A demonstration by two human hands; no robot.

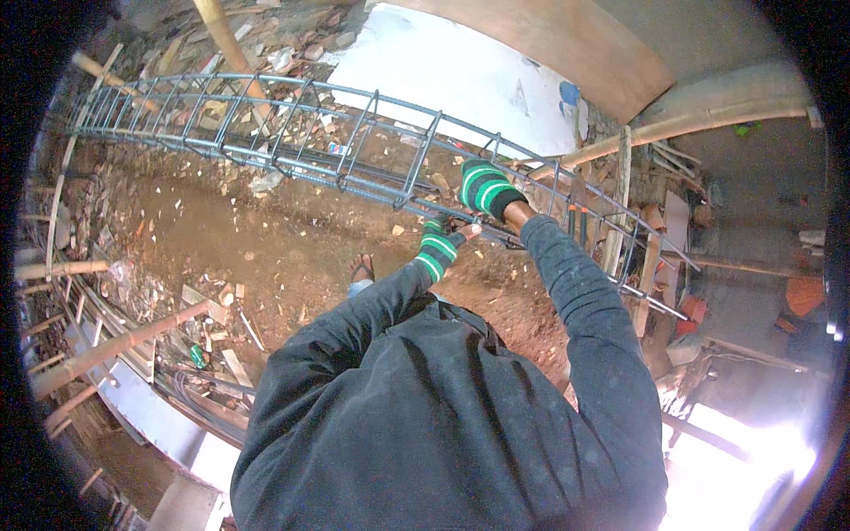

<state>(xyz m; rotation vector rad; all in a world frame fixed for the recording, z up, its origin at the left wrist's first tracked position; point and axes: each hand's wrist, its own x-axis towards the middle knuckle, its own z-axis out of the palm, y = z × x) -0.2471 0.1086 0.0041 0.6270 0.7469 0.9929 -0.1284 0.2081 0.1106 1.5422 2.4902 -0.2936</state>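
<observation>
A long cage of steel rebar [412, 177], with square stirrups tied along its bars, runs across in front of me from far left to near right. My left hand [443, 241], in a green and black striped glove with bare fingertips, is closed at the cage's lower near bar. Just above it and to the right, my right hand [485, 188], gloved alike, is closed beside a stirrup at the cage's upper side. Its fingers point away from me, so whatever they hold is hidden. Two upright orange-and-dark handles [577, 221] show at the cage, right of my right hand.
A white board [443, 75] and a brown plywood sheet [549, 40] lie beyond the cage. Bamboo poles [124, 345] stick out at the left, and another pole [691, 124] crosses at the right. Rubble and wood scraps litter the dirt floor [212, 217]. My sandalled foot [361, 267] stands below the cage.
</observation>
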